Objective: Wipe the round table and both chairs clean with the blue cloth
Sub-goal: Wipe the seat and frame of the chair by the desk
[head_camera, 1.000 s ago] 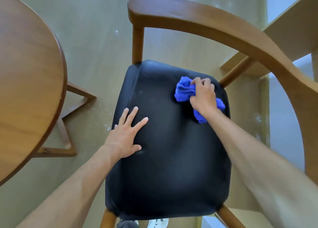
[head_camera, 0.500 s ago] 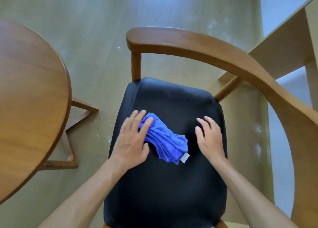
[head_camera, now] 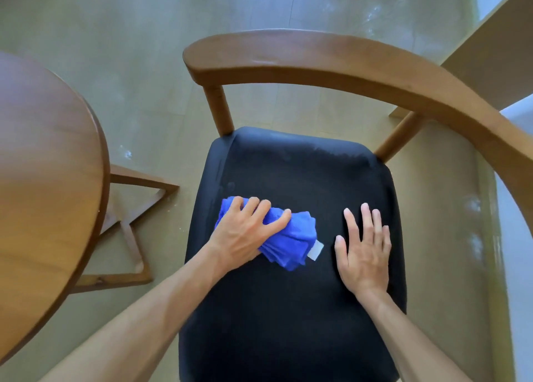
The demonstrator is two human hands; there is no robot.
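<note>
1. The right hand (head_camera: 364,247) lay flat and empty on the black seat (head_camera: 288,309), fingers spread, probably to brace the chair.
2. The left hand (head_camera: 245,234) pressed the bunched blue cloth (head_camera: 291,237) onto the seat's left half, fingers curled over it, ready for wiping.
3. The curved wooden backrest (head_camera: 331,61) lay beyond.
4. The round surface (head_camera: 43,179) stood to the left, apart from the chair.
</note>
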